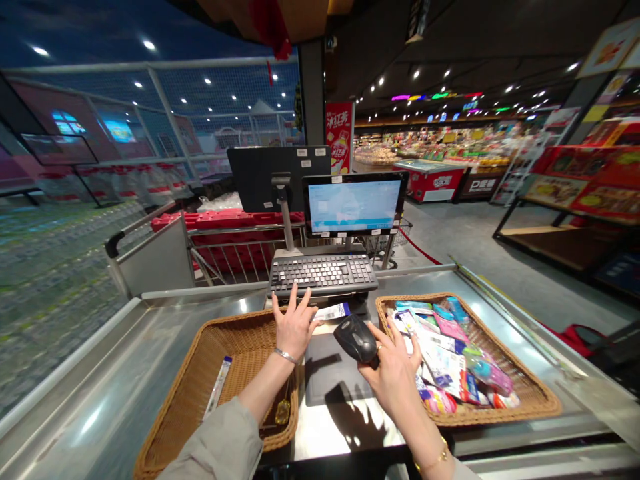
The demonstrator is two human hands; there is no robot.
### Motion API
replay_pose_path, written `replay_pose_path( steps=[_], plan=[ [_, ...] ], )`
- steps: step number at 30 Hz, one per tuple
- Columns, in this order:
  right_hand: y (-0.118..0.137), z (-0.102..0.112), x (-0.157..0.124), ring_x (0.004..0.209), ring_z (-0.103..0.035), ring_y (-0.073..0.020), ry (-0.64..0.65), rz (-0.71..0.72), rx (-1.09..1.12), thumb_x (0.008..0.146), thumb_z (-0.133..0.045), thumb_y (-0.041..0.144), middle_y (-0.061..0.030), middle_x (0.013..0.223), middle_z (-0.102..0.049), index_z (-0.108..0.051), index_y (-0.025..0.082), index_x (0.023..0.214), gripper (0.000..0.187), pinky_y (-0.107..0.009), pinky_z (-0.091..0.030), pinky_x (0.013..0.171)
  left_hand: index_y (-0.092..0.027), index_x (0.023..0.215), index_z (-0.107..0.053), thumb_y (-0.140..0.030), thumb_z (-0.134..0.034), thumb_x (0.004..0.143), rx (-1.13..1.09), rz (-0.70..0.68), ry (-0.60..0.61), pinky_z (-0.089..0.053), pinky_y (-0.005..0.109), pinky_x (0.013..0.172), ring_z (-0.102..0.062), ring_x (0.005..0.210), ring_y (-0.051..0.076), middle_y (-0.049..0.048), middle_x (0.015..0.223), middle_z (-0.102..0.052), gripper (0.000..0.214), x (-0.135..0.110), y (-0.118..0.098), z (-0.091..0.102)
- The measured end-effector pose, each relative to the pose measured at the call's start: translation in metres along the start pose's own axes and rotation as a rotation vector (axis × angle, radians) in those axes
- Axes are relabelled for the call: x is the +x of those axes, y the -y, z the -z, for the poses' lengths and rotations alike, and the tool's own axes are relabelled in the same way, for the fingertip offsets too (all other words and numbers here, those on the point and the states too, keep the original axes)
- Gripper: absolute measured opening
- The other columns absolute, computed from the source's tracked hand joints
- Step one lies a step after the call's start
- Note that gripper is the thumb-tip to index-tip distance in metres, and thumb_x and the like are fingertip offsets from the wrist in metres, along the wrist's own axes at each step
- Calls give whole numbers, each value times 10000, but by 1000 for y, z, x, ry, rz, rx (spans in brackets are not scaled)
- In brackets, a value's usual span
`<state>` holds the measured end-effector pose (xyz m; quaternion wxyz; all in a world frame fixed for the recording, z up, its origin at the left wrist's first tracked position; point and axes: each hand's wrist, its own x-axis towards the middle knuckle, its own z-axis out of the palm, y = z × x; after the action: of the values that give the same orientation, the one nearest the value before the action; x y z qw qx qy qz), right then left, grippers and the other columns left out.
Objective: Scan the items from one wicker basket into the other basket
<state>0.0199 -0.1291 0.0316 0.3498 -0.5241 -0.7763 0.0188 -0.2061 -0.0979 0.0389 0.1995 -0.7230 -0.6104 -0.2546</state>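
Observation:
My left hand (294,330) is beside the front edge of the keyboard, some fingers spread. Its thumb and index finger pinch the end of a narrow white package (331,312) with a blue tip and a barcode. My right hand (393,363) grips a black handheld barcode scanner (356,338), whose head points left toward that package. On the left, a brown wicker basket (193,360) contains a similar long slim pack (219,387) and a small yellowish item (283,411). Packaged goods (445,360) fill much of the right wicker basket (543,403).
A black keyboard (323,272) lies below a lit monitor (355,205); a second screen (260,180) faces away. Metal counter (95,407) surrounds the baskets. Beyond stand a cart with red contents (235,250), a red freezer (433,183) and shelves (585,180) on the right.

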Motion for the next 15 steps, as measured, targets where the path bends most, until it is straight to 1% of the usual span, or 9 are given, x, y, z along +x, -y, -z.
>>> replay_pose_path(
  steps=[5, 11, 15],
  plan=[
    [-3, -2, 1, 1347, -338, -328, 7, -15, 8, 673, -576, 174, 3, 1271, -616, -660, 256, 835, 200, -611, -55, 1098, -251, 913, -664, -312, -605, 853, -5, 3, 4, 13, 735, 1091, -241, 1418, 351, 35, 1413, -499, 104, 1, 2, -3],
    [-5, -3, 1, 1349, -335, -346, 12, -10, 8, 680, -584, 187, -4, 1278, -613, -655, 245, 819, 167, -626, -63, 1085, -248, 920, -666, -326, -648, 821, -19, -3, 0, 6, 741, 1089, -256, 1411, 361, 45, 1400, -515, 127, 3, 1, -3],
    [0, 4, 2, 1358, -325, -339, 15, -23, 9, 688, -592, 179, -4, 1280, -611, -653, 240, 820, 158, -619, -56, 1097, -244, 905, -662, -336, -638, 830, -7, -22, -6, 0, 740, 1089, -261, 1408, 365, 51, 1402, -511, 121, 6, 0, -4]
  ],
)
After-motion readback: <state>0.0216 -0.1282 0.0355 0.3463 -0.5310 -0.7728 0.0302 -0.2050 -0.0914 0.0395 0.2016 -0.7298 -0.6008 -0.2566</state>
